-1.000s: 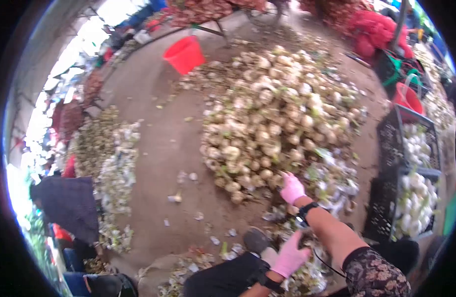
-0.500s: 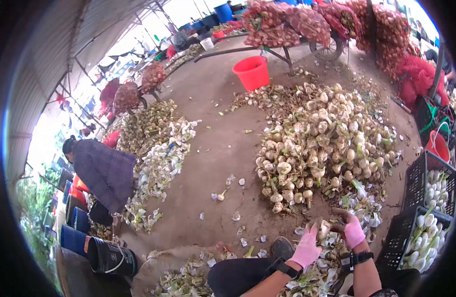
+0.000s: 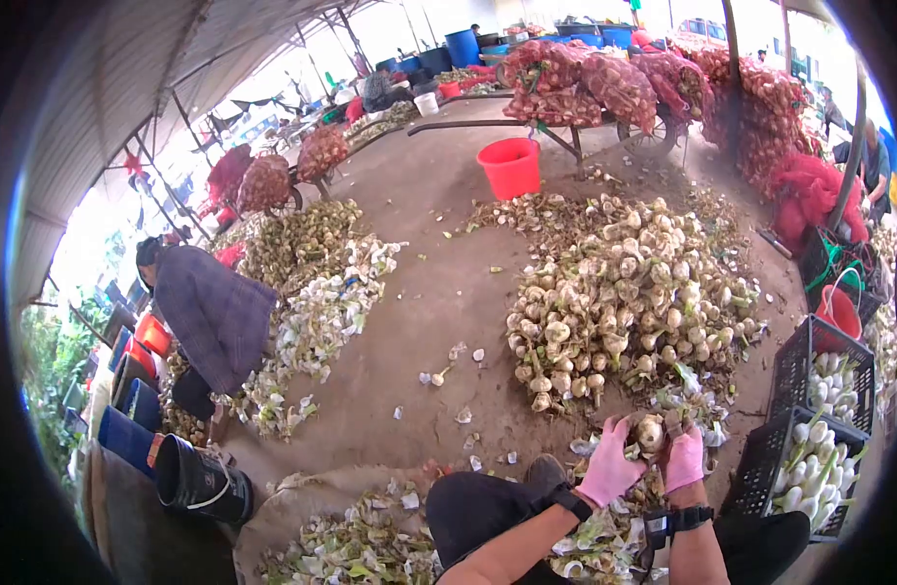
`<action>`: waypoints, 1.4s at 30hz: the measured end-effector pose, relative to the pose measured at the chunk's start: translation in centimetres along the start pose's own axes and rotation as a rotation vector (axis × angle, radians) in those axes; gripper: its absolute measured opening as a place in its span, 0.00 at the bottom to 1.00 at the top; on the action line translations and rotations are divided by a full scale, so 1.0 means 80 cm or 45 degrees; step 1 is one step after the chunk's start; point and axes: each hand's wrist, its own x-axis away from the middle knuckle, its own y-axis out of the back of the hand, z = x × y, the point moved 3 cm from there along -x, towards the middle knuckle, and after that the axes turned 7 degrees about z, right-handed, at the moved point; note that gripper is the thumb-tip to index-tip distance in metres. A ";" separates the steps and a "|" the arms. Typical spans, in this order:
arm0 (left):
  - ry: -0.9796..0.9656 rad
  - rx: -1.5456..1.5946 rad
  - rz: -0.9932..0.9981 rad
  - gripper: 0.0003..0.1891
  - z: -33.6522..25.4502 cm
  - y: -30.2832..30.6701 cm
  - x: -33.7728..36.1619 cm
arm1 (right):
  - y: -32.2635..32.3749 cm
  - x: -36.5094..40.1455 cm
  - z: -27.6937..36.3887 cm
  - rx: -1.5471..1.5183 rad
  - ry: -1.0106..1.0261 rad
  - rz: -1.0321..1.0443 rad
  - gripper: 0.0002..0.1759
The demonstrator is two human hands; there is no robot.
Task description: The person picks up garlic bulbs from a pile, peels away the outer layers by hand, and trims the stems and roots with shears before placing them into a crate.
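Observation:
Both my hands wear pink gloves. My left hand [image 3: 609,466] and my right hand [image 3: 684,458] are closed together around one dirty garlic bulb [image 3: 650,433], held just above my knees. Straight ahead on the ground lies a big pile of unpeeled garlic bulbs [image 3: 624,302]. Peeled skins and leaves [image 3: 604,536] lie scattered under my hands and around my dark trouser leg [image 3: 477,512].
Black crates [image 3: 809,458] with cleaned white bulbs stand at my right, a red bucket [image 3: 838,312] behind them. Another red bucket [image 3: 510,166] stands beyond the pile, near a cart of red net sacks [image 3: 604,83]. A person in a plaid shirt [image 3: 209,312] bends over another heap at left.
My right hand drew back from the pile with a bulb, and both hands have come together on it. The view has tilted up, showing more of the yard.

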 end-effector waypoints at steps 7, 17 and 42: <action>0.000 -0.085 -0.090 0.32 0.033 0.002 -0.006 | 0.001 -0.006 0.007 0.070 -0.047 0.193 0.14; 0.447 1.728 0.350 0.31 0.054 -0.003 -0.004 | 0.009 0.005 0.030 1.029 0.325 -0.003 0.26; 0.594 1.641 0.522 0.37 0.022 -0.015 0.001 | 0.080 -0.002 0.055 1.657 0.356 -0.147 0.23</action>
